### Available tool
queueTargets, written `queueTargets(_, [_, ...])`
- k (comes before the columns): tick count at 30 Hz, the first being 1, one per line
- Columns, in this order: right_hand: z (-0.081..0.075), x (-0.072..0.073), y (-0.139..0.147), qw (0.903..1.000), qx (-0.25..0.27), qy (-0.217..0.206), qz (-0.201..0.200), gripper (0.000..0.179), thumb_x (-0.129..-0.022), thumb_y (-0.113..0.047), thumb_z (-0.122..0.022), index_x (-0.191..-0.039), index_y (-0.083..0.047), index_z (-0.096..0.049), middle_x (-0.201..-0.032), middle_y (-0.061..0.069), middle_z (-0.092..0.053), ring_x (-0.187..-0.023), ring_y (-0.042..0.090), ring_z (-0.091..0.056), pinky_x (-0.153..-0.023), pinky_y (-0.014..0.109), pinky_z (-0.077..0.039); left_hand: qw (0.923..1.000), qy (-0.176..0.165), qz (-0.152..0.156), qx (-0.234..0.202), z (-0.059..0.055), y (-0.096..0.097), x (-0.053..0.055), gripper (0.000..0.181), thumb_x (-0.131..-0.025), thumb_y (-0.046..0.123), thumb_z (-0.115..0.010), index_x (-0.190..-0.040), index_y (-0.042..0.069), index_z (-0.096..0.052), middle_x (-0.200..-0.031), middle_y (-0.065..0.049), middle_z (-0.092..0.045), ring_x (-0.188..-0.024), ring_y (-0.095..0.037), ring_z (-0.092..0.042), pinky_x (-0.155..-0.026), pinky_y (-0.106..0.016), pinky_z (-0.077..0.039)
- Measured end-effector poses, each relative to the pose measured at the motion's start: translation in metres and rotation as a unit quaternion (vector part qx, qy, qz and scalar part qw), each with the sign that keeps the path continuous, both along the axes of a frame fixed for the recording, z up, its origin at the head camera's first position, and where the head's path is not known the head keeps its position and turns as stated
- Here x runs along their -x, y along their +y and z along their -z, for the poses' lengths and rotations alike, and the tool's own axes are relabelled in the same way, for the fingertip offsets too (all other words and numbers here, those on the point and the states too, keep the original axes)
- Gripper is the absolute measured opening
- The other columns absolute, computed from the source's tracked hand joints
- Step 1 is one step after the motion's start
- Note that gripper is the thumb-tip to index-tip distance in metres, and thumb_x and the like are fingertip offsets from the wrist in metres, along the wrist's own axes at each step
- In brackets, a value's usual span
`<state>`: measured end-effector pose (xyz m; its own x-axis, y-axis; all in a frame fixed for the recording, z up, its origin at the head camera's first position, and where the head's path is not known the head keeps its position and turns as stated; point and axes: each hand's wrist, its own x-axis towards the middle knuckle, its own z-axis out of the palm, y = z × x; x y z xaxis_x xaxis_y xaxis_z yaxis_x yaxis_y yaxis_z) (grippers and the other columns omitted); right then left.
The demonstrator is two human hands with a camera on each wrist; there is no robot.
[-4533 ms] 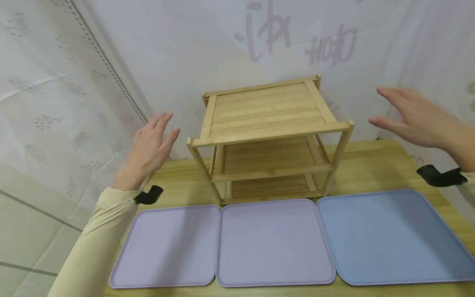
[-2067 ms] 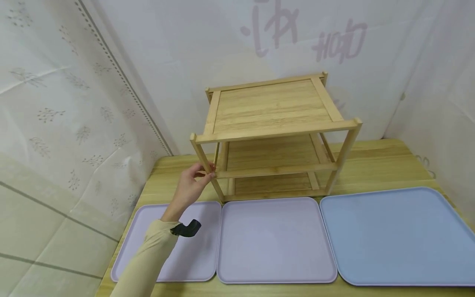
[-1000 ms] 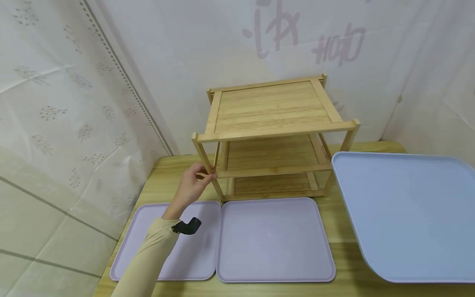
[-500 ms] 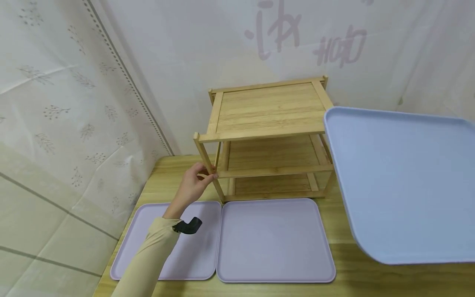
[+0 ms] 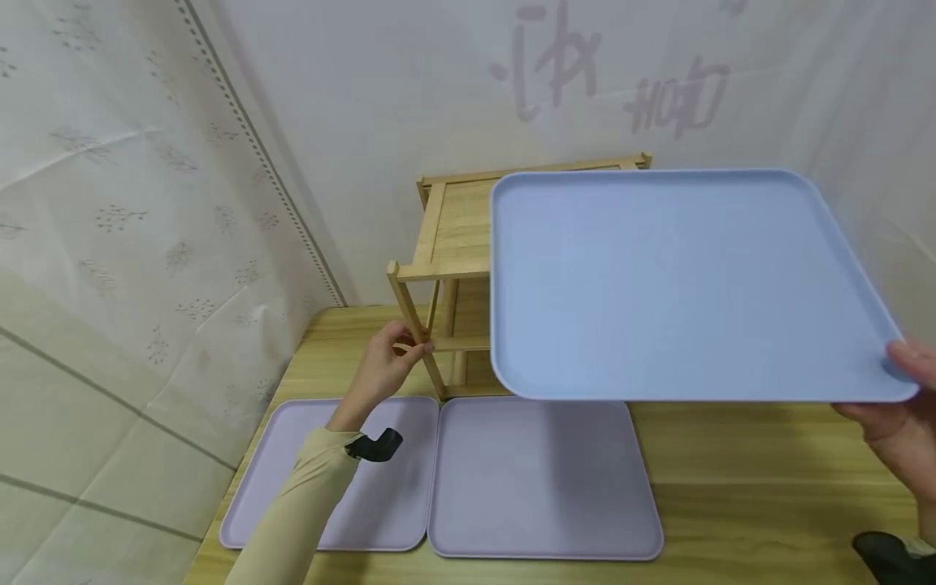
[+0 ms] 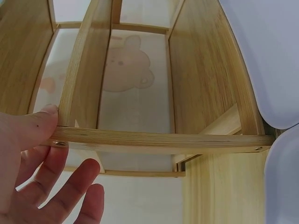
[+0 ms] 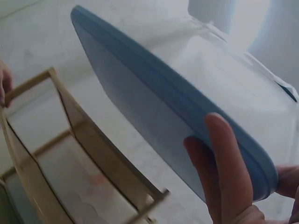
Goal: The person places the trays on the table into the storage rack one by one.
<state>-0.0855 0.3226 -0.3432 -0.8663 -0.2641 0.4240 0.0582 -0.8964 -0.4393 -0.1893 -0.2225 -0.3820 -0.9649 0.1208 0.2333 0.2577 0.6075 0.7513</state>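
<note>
A light-blue tray (image 5: 680, 284) is held up in the air by my right hand (image 5: 895, 422), which grips its near right corner, thumb on top and fingers beneath. In the head view the tray covers much of the wooden three-tier shelf (image 5: 461, 215). My left hand (image 5: 383, 361) pinches the shelf's front left post at the middle rail. In the left wrist view, the thumb and index finger of that hand (image 6: 42, 158) close on the wooden post (image 6: 154, 138), the other fingers loose. The right wrist view shows the tray's underside (image 7: 140, 102) tilted beside the shelf.
Two lilac trays, one on the left (image 5: 380, 520) and one in the middle (image 5: 541, 479), lie side by side before the shelf on the wooden table (image 5: 738, 471). White patterned cloth (image 5: 366, 97) hangs behind and to the left.
The blue tray has been lifted off the table and moved up and left, over the front of the shelf. My left hand came from the air to the shelf post and stays there.
</note>
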Motion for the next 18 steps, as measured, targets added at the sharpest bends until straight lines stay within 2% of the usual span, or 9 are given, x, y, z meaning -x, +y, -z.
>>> queueTargets(3, [-0.022, 0.01, -0.034, 0.9921, 0.001, 0.046, -0.116, 0.063, -0.101, -0.017, 0.011, -0.149, 0.007, -0.022, -0.147, 0.031, -0.036, -0.13, 0.045, -0.043, -0.1, 0.05, -0.041, 0.9999, 0.008, 0.006, -0.007, 0.002, 0.001, 0.001, 0.015, -0.088, 0.011, -0.069, -0.102, 0.006, -0.065, -0.103, -0.011, -0.065, -0.096, -0.028, -0.063, -0.076, -0.034, -0.051])
queueTargets(5, [-0.03, 0.017, -0.05, 0.9896, -0.005, 0.051, -0.135, 0.062, -0.101, -0.016, 0.01, -0.151, 0.004, -0.02, -0.149, 0.029, -0.035, -0.131, 0.044, -0.042, -0.102, 0.051, -0.039, 0.9998, 0.014, 0.009, -0.009, 0.003, 0.001, 0.002, 0.015, -0.088, 0.011, -0.069, -0.101, 0.006, -0.065, -0.103, -0.011, -0.065, -0.096, -0.028, -0.063, -0.076, -0.034, -0.051])
queueTargets(12, [-0.043, 0.041, -0.085, 0.9971, -0.031, 0.026, -0.064, 0.051, -0.104, -0.003, -0.004, -0.144, 0.01, -0.033, -0.137, 0.029, -0.05, -0.118, 0.044, -0.057, -0.094, 0.053, -0.047, 0.9999, 0.016, 0.005, -0.002, 0.004, 0.003, 0.002, 0.015, -0.087, 0.011, -0.07, -0.1, 0.006, -0.064, -0.104, -0.012, -0.064, -0.097, -0.029, -0.063, -0.078, -0.037, -0.052])
queueTargets(18, [-0.05, 0.055, -0.102, 0.9974, -0.072, 0.003, -0.003, 0.042, -0.104, 0.001, -0.019, -0.136, 0.013, -0.043, -0.131, 0.027, -0.057, -0.111, 0.04, -0.062, -0.089, 0.046, -0.051, 0.9999, 0.012, 0.007, -0.001, 0.002, 0.004, 0.0, 0.013, -0.089, 0.012, -0.069, -0.1, 0.008, -0.065, -0.105, -0.009, -0.064, -0.097, -0.027, -0.063, -0.078, -0.038, -0.052])
